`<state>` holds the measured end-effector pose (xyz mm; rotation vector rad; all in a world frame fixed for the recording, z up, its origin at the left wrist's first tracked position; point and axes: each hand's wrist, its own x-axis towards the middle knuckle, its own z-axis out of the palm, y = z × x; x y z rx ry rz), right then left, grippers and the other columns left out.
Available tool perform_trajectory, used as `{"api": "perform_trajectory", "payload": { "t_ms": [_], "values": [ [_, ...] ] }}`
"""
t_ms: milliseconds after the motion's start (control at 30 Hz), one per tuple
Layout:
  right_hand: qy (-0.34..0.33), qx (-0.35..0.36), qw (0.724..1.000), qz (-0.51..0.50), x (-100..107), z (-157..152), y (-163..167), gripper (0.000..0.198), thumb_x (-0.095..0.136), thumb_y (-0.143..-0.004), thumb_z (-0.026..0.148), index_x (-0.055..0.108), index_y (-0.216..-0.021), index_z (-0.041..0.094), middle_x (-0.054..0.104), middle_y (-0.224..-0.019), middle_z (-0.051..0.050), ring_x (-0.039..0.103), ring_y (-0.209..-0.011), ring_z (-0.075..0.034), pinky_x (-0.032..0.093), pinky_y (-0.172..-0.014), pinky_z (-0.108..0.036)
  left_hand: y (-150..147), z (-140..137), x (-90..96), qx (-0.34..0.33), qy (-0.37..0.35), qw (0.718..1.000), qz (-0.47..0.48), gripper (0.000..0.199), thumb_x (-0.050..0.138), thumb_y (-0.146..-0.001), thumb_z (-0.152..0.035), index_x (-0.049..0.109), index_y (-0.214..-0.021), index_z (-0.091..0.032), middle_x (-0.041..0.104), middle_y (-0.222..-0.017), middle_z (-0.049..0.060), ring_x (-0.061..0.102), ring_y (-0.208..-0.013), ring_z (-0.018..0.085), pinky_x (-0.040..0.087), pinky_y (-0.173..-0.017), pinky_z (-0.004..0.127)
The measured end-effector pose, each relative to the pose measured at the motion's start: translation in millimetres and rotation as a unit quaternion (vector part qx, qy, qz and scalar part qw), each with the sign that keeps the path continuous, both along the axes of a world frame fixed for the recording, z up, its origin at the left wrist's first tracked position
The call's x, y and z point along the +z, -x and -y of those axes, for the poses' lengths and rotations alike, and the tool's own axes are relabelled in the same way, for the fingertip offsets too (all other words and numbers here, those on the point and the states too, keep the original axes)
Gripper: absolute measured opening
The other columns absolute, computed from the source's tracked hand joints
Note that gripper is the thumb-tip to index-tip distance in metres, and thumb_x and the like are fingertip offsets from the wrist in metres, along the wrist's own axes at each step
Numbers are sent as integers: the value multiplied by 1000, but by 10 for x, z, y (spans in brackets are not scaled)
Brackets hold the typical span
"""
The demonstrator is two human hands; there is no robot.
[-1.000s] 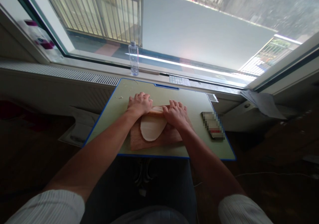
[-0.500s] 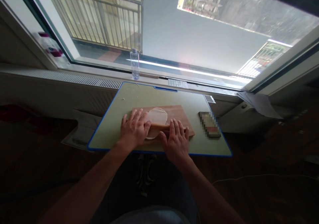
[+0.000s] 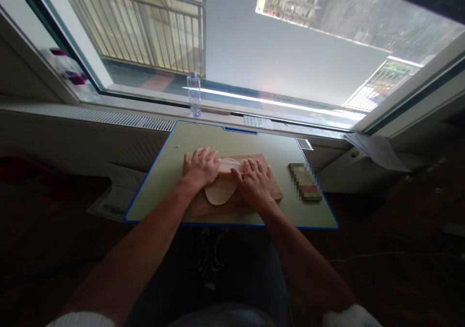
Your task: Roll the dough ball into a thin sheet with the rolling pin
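A thin round sheet of dough lies on a wooden board. Across its far part runs a wooden rolling pin, of which only the short middle stretch shows. My left hand covers the pin's left end, fingers laid forward over it. On the right end rests my right hand, its thumb along the near side of the pin and its fingers over the top. Both palms hide the ends of the pin.
The board sits on a small pale-green table with a blue rim. A phone, blurred out, lies at its right. Dough crumbs are at the far left. On the windowsill stands a clear bottle; papers lie right.
Both hands have moved forward, away from me, carrying the rolling pin from the near part of the dough to its far part. More of the near dough now shows.
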<state>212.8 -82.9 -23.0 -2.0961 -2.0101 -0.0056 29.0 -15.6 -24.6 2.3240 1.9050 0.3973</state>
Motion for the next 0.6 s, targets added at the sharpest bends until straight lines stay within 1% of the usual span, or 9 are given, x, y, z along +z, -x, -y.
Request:
{"api": "perform_trajectory", "payload": {
  "t_ms": [100, 167, 333, 467, 600],
  "values": [
    [-5, 6, 1000, 5, 64, -161, -28, 61, 34, -113, 62, 59, -153, 23, 56, -162, -13, 37, -155, -35, 19, -128, -57, -17, -196, 43, -8, 29, 1000, -1, 57, 34, -106, -53, 60, -154, -34, 48, -170, 8, 41, -155, 33, 27, -127, 64],
    [2, 6, 1000, 6, 98, -279, -48, 60, 35, -113, 62, 60, -152, 24, 58, -159, -12, 40, -152, -34, 22, -127, -53, -31, -325, 65, -10, 53, 999, -5, 57, 35, -105, -53, 59, -153, -34, 47, -170, 9, 43, -154, 34, 29, -126, 64],
    [44, -4, 999, 0, 130, -629, -113, 67, 37, -110, 69, 58, -156, 24, 56, -162, -10, 41, -151, -33, 30, -124, -51, -79, -591, 91, -12, 55, 998, -7, 53, 36, -104, -48, 66, -144, -29, 56, -162, 12, 54, -142, 35, 39, -119, 62],
    [62, -3, 998, -19, 124, -834, -160, 72, 36, -108, 73, 58, -156, 24, 56, -162, -10, 44, -149, -33, 33, -123, -53, -113, -716, 91, 2, 46, 999, -2, 50, 37, -104, -44, 69, -138, -25, 62, -154, 15, 58, -137, 34, 44, -116, 57],
    [63, -1, 998, -24, 132, -867, -164, 71, 37, -108, 72, 58, -156, 24, 57, -162, -10, 44, -149, -33, 33, -123, -53, -123, -744, 78, 0, 40, 999, -3, 50, 39, -104, -45, 70, -137, -24, 63, -151, 15, 59, -135, 34, 45, -114, 55]
  ]
}}
